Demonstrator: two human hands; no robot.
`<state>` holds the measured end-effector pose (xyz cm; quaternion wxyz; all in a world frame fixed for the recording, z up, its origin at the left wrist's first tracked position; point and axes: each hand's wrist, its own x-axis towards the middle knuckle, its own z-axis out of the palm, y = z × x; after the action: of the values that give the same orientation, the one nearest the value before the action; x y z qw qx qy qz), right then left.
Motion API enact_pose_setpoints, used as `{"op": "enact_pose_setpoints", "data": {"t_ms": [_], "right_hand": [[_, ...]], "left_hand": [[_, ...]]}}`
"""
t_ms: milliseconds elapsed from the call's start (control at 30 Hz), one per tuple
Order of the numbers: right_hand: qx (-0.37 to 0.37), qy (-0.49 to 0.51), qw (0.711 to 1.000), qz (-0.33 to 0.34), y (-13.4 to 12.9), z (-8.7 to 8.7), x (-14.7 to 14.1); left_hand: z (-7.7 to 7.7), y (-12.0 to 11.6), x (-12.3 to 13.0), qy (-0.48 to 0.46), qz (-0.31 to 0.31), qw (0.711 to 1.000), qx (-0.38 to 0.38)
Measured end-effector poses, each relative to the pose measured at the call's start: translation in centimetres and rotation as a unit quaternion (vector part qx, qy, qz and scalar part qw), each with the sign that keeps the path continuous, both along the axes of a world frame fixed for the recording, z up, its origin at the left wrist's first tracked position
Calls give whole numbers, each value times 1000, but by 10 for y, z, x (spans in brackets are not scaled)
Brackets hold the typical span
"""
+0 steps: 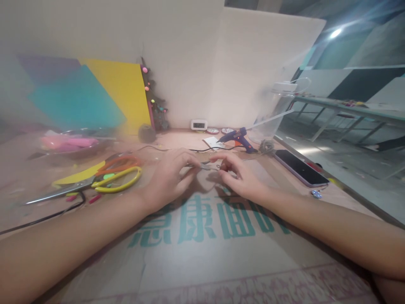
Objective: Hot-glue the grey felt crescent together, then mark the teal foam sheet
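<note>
Both hands are near the middle of the table, over a pale sheet (196, 253) printed with green characters. My left hand (175, 175) is curled, its thumb and fingertips close together at a thin greyish piece (205, 167). To its right, my right hand (236, 175) has bent fingers, with the thumb and index fingertip near a small dark loop (218, 166). The thin piece spans the gap between the two hands. Its ends are too small and blurred to make out.
Yellow-handled scissors (118, 180) and orange-handled scissors (122, 162) lie left. Behind the hands are a blue glue gun (237, 137), its black cable and a small white clock (199, 125). A phone (300, 168) lies right; a clear container (268, 114) stands behind it.
</note>
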<state>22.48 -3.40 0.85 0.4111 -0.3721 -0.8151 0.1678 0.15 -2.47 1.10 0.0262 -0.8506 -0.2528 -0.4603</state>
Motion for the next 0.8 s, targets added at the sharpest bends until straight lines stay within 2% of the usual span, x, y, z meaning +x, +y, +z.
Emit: {"op": "enact_pose_setpoints", "data": {"t_ms": [67,133,267,433,600,733,800], "right_hand": [[49,16,999,4,-4,2,2],[66,27,997,10,-8,3,3],[20,18,999,39,-9,1,1],[-55,-41,998,-2,-4,0,-3],[-89,-31,996,6,-2,2,-3],[-50,57,996,-44,-2,2,-2],[-32,83,995,-49,-2,1,-1]], "left_hand": [[0,-3,1,-17,11,999,-31],[-1,-7,3,-45,20,996,-77],[-2,-12,7,-120,-7,976,-184],[-6,-5,10,-172,-49,928,-327],[-11,2,10,-178,-65,916,-353],[-13,3,9,-157,-70,925,-337],[-13,2,9,-147,-68,932,-323]]}}
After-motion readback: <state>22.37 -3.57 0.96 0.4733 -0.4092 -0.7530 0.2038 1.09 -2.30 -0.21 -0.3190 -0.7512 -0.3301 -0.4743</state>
